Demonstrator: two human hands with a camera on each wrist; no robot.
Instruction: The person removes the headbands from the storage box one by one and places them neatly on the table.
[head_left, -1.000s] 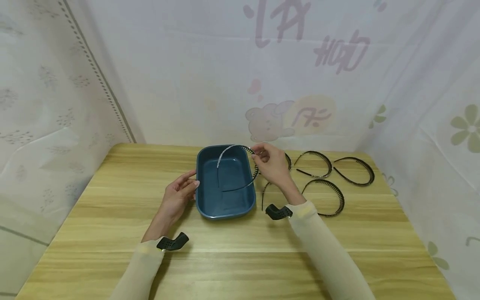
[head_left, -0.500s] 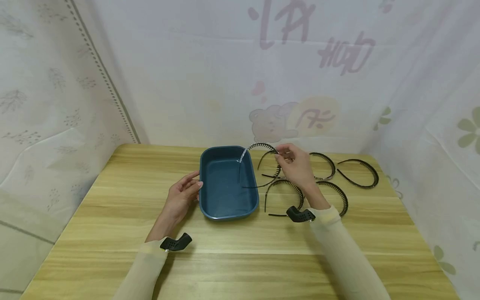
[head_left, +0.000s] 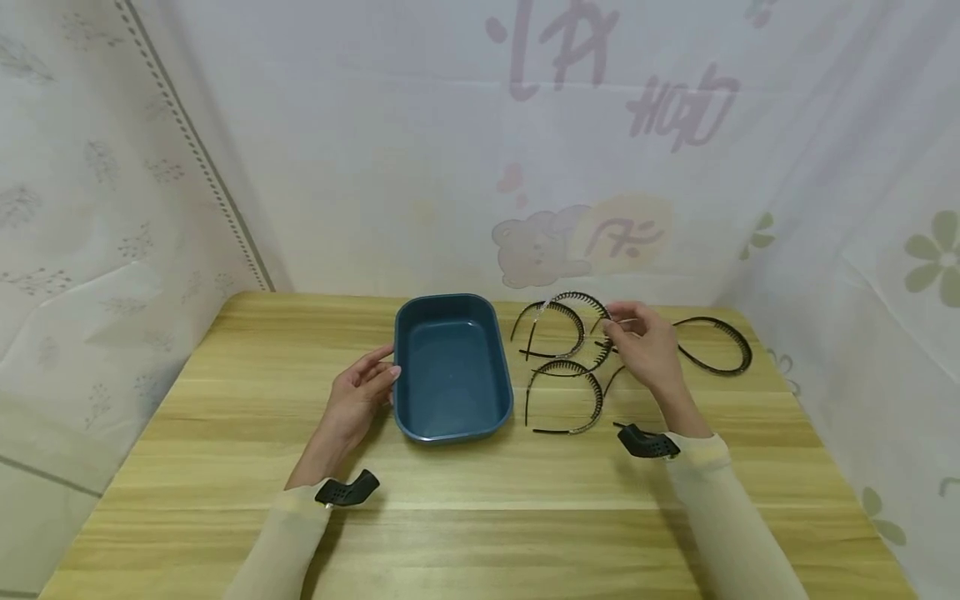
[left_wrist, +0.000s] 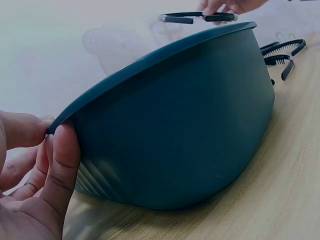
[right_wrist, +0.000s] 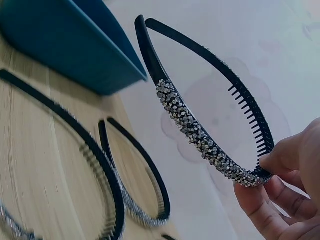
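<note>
My right hand (head_left: 642, 343) pinches a black headband (right_wrist: 200, 136) at the middle of its curve, holding it up over the other headbands. Silvery stones cover its outer face and small comb teeth line its inside. A deep blue rectangular bin (head_left: 453, 375) stands on the table to the left. At its left wall, my left hand (head_left: 362, 387) pinches the rim between thumb and fingers, as the left wrist view shows. Below the held headband lie two more headbands, one at the back (head_left: 581, 333) and one in front (head_left: 600, 404).
Farther right lies another black headband (head_left: 738, 346), with others partly hidden behind my right hand and forearm. The wooden table (head_left: 465, 533) ends at the back against a printed cloth (head_left: 375, 183). More cloth hangs at both sides.
My right hand has carried the headband rightward, from over the bin to over the headbands on the table. My left hand has stayed at the bin's rim.
</note>
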